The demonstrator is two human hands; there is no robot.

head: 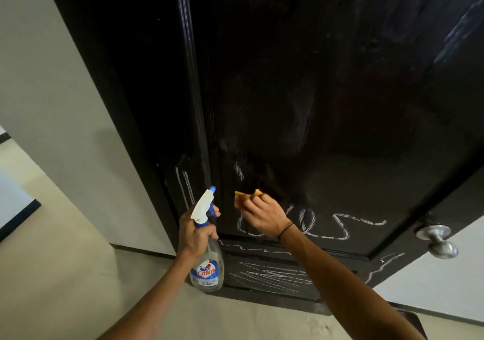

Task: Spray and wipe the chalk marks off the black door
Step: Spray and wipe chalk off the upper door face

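Wiping step in hand: right hand grips an orange cloth pressed to the black door, just above the chalk marks. Left hand grips the spray bottle left of the cloth, nozzle toward the door. Next probably: wipe down over the scribbles, respraying the lower panel. Most of the cloth is hidden under the fingers; door knob far right of it.

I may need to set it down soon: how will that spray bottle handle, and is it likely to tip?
The spray bottle looks nearly empty through its clear body, so probably light. With the white trigger head up top, it may be top-heavy and apt to tip if nudged. The left hand holds it by the neck; the smooth plastic could be slippery if wet.
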